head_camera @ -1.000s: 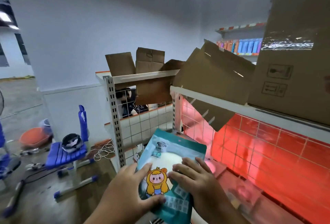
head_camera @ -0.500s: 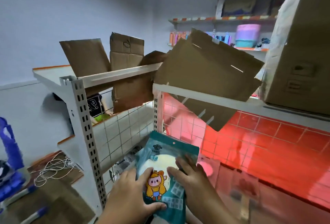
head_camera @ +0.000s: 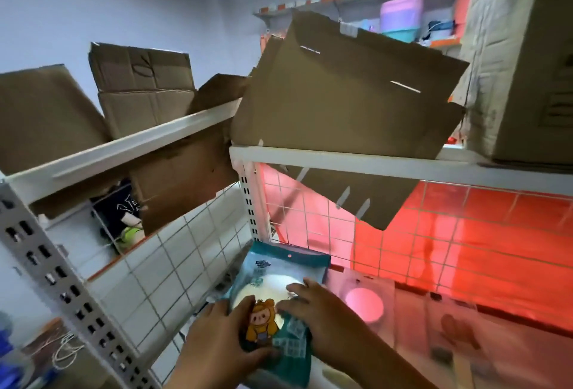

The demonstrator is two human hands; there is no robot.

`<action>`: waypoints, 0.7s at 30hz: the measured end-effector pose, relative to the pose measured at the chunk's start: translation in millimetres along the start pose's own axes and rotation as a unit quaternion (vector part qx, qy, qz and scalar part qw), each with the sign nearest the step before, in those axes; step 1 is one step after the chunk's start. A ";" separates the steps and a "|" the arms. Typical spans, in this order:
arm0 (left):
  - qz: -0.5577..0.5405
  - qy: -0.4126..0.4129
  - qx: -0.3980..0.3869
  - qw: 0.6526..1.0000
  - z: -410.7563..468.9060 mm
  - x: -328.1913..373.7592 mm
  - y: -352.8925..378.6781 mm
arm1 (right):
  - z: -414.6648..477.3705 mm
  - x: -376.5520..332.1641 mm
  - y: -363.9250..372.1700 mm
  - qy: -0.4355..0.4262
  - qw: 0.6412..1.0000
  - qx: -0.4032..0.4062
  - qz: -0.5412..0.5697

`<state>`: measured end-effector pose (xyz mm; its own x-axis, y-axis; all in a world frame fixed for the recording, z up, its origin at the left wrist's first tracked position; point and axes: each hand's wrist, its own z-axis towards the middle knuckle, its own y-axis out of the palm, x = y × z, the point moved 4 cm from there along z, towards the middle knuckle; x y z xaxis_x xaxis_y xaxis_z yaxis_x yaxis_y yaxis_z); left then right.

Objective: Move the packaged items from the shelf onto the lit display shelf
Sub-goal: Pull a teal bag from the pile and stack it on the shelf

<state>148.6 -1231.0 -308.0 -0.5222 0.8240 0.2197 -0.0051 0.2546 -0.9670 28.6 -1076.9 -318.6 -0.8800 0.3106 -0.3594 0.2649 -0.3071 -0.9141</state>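
Teal packet (head_camera: 280, 305) is held by both hands, left hand (head_camera: 217, 345) and right hand (head_camera: 322, 317), fingers (head_camera: 299, 288) pressed on it; best slid flat onto the lit shelf (head_camera: 511, 354), left edge.

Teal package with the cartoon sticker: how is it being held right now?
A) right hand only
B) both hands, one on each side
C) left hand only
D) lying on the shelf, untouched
B: the left hand grips the lower left edge of the teal package while the right hand lies over its right side.

No legible text (packet (head_camera: 280, 289) print blurred)
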 end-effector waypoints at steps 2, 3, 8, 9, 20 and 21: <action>0.015 0.002 0.000 1.000 18.1 2.2 -5.4 | 15.2 11.2 1.0 0.007 1.000 0.000 -0.005; 0.022 0.004 -0.003 1.000 26.7 3.2 -6.7 | 21.7 15.7 0.3 0.010 1.000 -0.001 -0.008; 0.029 0.021 -0.011 0.999 61.7 0.5 -0.9 | 44.8 35.3 1.4 0.005 1.000 0.018 -0.020; 0.026 0.025 -0.015 0.999 68.0 0.0 1.5 | 47.6 39.7 1.7 0.006 1.000 0.020 -0.018; 0.045 0.087 -0.056 0.994 115.3 -17.2 26.4 | 66.4 62.5 21.1 0.108 0.988 -0.098 -0.043; 0.045 0.093 -0.055 0.993 116.0 -18.0 26.5 | 66.8 61.8 22.1 0.119 0.987 -0.099 -0.045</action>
<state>59.0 -1297.8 -352.5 -0.3499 0.9225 0.1630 0.1321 0.2208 -0.9663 -46.3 -1124.5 -348.5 -0.7919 0.5388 -0.2876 0.2824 -0.0944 -0.9546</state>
